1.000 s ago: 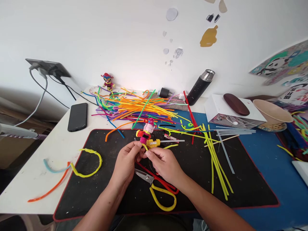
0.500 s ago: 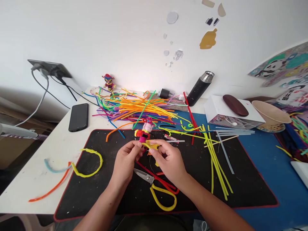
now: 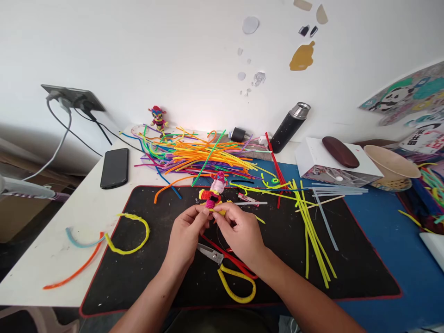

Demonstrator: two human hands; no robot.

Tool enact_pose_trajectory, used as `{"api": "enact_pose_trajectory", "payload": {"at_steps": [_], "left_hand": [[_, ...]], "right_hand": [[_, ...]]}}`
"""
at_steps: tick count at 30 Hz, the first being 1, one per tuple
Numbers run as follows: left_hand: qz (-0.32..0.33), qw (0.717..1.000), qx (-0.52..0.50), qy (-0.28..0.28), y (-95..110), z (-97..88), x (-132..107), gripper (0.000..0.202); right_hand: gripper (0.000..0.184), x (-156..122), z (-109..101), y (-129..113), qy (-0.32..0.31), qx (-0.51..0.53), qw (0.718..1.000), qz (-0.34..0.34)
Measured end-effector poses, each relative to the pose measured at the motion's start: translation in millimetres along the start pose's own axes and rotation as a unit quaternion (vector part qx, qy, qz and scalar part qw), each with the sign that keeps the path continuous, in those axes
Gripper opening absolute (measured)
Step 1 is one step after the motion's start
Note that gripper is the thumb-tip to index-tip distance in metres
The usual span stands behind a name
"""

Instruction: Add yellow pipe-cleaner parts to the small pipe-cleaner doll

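Note:
Between thumb and fingers, my left hand [image 3: 187,231] grips the lower end of a small pipe-cleaner doll [image 3: 212,196]. The doll stands upright, slightly tilted, with a pink and white head, red and yellow arm and magenta leg. My right hand [image 3: 239,231] is closed in a pinch at the doll's base, on a yellow pipe cleaner [image 3: 212,210] mostly covered by the fingers. Both hands' fingertips nearly touch. Scissors [image 3: 237,282] with yellow-wrapped handles lie below the hands, partly over red pipe cleaners [image 3: 239,263]. Yellow pieces behind the right hand are partly hidden.
Many coloured pipe cleaners [image 3: 208,157] are heaped at the back. Yellow-green ones [image 3: 314,236] lie right on the black mat [image 3: 277,286]. A finished doll [image 3: 158,119], phone [image 3: 114,168], black flask [image 3: 289,127], white box [image 3: 340,162] and bowl [image 3: 390,162] stand around.
The doll has shifted slightly right and tilted. My right hand's thumb and finger have closed in toward the left fingertips, and the yellow strand between them now shows less.

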State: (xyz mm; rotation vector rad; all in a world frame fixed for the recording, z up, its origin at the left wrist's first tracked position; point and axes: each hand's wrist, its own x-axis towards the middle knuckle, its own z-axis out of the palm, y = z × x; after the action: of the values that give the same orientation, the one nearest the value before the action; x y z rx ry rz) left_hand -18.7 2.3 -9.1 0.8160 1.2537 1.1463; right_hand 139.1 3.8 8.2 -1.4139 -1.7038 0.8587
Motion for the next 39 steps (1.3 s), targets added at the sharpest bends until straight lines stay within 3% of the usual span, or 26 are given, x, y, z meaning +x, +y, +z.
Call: {"api": "enact_pose_trajectory", "payload": {"at_steps": [14,22,26,39], "left_hand": [[-0.024,0.999,-0.046,0.000,-4.8,3.2,0.9,0.036],[-0.033,0.997,-0.061,-0.011,-4.4,6.0,1.9,0.037],[-0.037,0.998,-0.056,-0.016,-4.3,3.9,2.2,0.037],[-0.026,0.998,-0.052,0.012,-5.8,7.0,-2.4,0.039]], "right_hand": [[0.024,-2.0,1.7,2.8,0.003,-0.088,0.993,-0.078],[0.020,-3.9,4.0,4.1,0.013,-0.067,0.994,-0.087],[0.017,-3.7,2.9,3.4,0.032,-0.026,0.997,-0.070],[0.016,-1.1,-0.1,4.5,0.016,0.057,0.998,0.014]]}}
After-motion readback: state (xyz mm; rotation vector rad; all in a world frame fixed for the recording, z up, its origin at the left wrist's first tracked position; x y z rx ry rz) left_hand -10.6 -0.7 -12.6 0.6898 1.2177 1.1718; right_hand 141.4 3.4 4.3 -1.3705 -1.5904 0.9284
